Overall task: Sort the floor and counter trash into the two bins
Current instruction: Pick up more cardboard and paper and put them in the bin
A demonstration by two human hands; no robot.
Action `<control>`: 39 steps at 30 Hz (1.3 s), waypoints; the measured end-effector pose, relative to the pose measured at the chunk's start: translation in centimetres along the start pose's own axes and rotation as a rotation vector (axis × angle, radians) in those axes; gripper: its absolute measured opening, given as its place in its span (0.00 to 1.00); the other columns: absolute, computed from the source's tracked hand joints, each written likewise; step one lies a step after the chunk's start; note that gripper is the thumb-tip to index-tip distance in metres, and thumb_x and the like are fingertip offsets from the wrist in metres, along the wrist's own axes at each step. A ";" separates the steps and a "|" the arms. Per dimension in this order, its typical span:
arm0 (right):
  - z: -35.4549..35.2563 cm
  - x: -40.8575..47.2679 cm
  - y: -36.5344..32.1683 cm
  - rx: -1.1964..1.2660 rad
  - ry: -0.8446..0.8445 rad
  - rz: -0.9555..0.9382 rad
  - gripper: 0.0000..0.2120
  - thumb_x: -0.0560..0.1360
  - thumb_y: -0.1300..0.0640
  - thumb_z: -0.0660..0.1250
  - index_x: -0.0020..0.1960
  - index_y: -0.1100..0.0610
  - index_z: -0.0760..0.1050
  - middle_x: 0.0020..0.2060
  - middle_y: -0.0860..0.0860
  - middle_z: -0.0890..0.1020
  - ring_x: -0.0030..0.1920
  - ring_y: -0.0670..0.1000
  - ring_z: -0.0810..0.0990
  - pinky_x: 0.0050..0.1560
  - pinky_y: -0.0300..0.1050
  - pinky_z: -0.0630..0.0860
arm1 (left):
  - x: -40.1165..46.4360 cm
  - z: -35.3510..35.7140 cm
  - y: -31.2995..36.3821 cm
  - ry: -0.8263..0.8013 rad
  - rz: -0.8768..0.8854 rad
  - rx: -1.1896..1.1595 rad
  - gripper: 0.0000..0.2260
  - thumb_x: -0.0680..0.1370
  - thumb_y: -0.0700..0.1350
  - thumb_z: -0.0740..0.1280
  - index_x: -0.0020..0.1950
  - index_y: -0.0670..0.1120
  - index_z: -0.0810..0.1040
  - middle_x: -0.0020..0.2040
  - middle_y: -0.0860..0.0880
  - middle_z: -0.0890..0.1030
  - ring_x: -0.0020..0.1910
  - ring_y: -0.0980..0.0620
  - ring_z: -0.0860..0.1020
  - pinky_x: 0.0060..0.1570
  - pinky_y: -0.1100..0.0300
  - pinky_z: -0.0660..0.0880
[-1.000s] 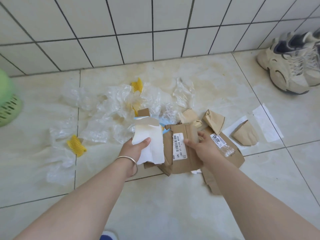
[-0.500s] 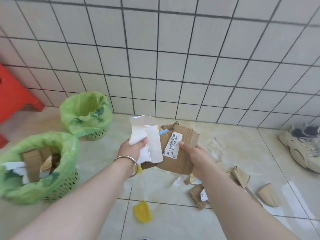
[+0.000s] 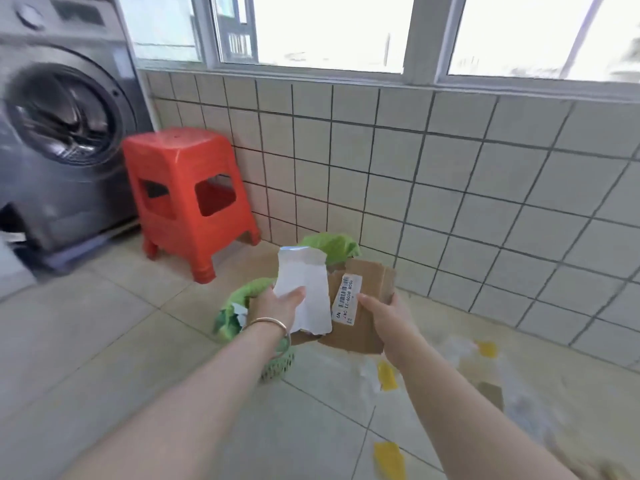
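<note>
**Both hands full above the near bin**

The left hand (image 3: 277, 304), bracelet on the wrist, has its fingers (image 3: 294, 293) clamped on a torn white paper (image 3: 304, 285). At three o'clock from it, the right hand (image 3: 384, 313) pinches the brown cardboard (image 3: 370, 306) with the barcode label. Both pieces hang over the near green-lined bin (image 3: 235, 313); the second bin (image 3: 332, 245) peeks out behind at twelve o'clock, by the tiled wall. A red stool (image 3: 187, 188) stands at ten o'clock beside the washing machine (image 3: 65, 126). Yellow scraps (image 3: 386, 375) and blurred clear plastic lie on the floor at five o'clock.
</note>
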State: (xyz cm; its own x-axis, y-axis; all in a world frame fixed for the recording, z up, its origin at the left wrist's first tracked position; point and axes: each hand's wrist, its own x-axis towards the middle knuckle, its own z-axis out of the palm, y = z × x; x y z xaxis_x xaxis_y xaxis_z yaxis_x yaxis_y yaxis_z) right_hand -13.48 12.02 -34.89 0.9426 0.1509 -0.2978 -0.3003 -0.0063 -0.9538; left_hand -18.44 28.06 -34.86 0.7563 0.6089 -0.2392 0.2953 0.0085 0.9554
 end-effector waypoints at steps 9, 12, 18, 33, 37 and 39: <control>11.1 3.7 1.6 -0.145 -0.008 -0.030 0.10 0.75 0.59 0.67 0.53 0.52 0.69 0.38 0.46 0.75 0.42 0.53 0.77 0.45 0.50 0.78 | 7.6 -7.1 -4.3 0.170 -0.071 -0.026 0.14 0.74 0.46 0.69 0.56 0.43 0.77 0.53 0.44 0.81 0.51 0.43 0.79 0.48 0.57 0.71; 13.5 6.8 2.4 -0.185 -0.009 -0.015 0.11 0.74 0.58 0.68 0.54 0.51 0.70 0.41 0.47 0.76 0.48 0.55 0.77 0.53 0.56 0.78 | 11.2 -8.0 -5.3 0.195 -0.072 -0.005 0.09 0.73 0.45 0.69 0.50 0.45 0.73 0.48 0.45 0.79 0.48 0.43 0.78 0.46 0.56 0.71; 17.5 14.3 4.4 -0.283 -0.028 -0.065 0.15 0.75 0.59 0.68 0.60 0.52 0.70 0.50 0.49 0.76 0.51 0.53 0.75 0.55 0.53 0.75 | 19.2 -8.2 -7.7 0.220 0.019 -0.016 0.17 0.72 0.43 0.70 0.58 0.50 0.68 0.52 0.51 0.76 0.49 0.47 0.75 0.45 0.59 0.69; 21.6 22.2 17.2 -0.622 -0.047 0.244 0.22 0.73 0.58 0.65 0.66 0.57 0.65 0.52 0.54 0.77 0.52 0.58 0.76 0.49 0.47 0.74 | 27.9 -3.2 -19.4 0.040 -0.525 0.382 0.19 0.76 0.40 0.64 0.67 0.43 0.69 0.62 0.42 0.77 0.60 0.41 0.76 0.55 0.54 0.73; 22.5 22.9 18.7 -0.887 -0.098 0.341 0.26 0.76 0.57 0.62 0.70 0.64 0.59 0.66 0.60 0.71 0.66 0.60 0.72 0.62 0.48 0.71 | 28.7 -2.6 -20.6 -0.038 -0.591 0.546 0.17 0.79 0.42 0.58 0.68 0.42 0.68 0.66 0.43 0.74 0.64 0.45 0.74 0.60 0.57 0.71; 23.1 23.0 19.4 -1.047 -0.105 0.369 0.26 0.77 0.58 0.59 0.71 0.65 0.57 0.69 0.60 0.67 0.70 0.58 0.68 0.66 0.47 0.68 | 29.2 -2.6 -21.2 -0.065 -0.582 0.672 0.19 0.80 0.43 0.57 0.70 0.40 0.66 0.70 0.43 0.70 0.68 0.46 0.71 0.63 0.57 0.69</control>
State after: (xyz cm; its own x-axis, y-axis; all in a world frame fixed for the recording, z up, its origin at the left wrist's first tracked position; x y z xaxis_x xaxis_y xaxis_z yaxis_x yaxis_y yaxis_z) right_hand -1.04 38.19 -59.36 0.7894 0.0502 -0.6118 -0.2415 -0.8909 -0.3847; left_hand -4.11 47.67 -61.63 0.4055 0.6069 -0.6835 0.9074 -0.1770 0.3812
